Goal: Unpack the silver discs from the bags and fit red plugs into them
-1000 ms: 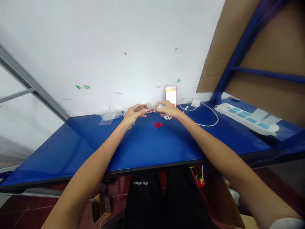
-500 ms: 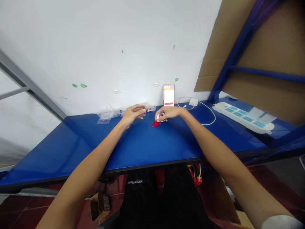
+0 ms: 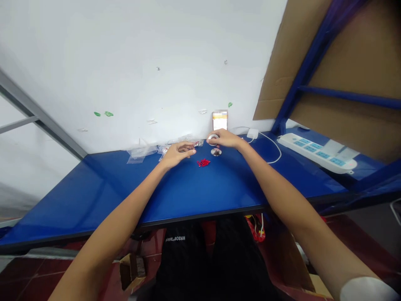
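Observation:
My right hand (image 3: 224, 138) is closed on a round silver-rimmed piece (image 3: 213, 138) that looks like a small lid, lifted over the table in front of the phone (image 3: 219, 120). Just below it a shiny round metal disc (image 3: 216, 152), perhaps a tin, lies on the blue surface. My left hand (image 3: 178, 154) has thumb and fingers pinched together; whatever they hold is too small to make out. Between and slightly nearer than the hands sits a little heap of red pieces with metal ends (image 3: 203, 162), their kind unclear.
Clear plastic bags (image 3: 139, 154) lie along the wall behind my left hand. To the right, a white cable with a charger (image 3: 252, 133) loops beside a power strip (image 3: 316, 152). The blue table (image 3: 194, 196) ends in a dark front edge.
My right hand has lifted away and back with the silver-rimmed piece, and the metal disc now shows on the table. My left hand has shifted slightly right, its fingers closer together.

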The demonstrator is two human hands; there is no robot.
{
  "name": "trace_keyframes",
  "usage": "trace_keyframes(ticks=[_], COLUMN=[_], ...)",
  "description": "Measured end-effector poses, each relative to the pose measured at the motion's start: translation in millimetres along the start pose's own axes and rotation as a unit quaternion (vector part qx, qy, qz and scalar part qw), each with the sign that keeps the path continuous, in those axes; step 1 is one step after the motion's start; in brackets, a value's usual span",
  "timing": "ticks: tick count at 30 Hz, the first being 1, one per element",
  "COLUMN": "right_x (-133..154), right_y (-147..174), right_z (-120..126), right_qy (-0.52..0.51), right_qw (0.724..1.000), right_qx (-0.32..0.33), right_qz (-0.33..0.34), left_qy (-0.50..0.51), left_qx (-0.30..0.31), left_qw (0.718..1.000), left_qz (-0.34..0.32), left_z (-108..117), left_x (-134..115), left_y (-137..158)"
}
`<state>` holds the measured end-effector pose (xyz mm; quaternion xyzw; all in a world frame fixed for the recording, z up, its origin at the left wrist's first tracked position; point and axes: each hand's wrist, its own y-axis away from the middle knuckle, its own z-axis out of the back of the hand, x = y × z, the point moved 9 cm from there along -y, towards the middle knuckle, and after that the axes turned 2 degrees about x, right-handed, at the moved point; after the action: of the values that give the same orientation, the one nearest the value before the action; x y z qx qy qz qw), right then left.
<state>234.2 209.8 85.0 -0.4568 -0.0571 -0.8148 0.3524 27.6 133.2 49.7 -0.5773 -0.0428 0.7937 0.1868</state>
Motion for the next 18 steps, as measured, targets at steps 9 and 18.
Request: trace_keyframes(ticks=[9, 18], right_x=[-6, -23], right_y=[-1, -1], right_z=[26, 41], right_qy=[-0.077, -0.172], right_qw=[0.987, 0.965], right_qx=[-0.144, -0.192], right_qz=[-0.007, -0.050], left_qy=[-0.234, -0.339], left_qx=[0.062, 0.171], left_qw=[0.965, 0.920], left_qz=[-0.104, -0.091], left_z=[-74, -114], left_x=[-22, -6], left_y=[-65, -98])
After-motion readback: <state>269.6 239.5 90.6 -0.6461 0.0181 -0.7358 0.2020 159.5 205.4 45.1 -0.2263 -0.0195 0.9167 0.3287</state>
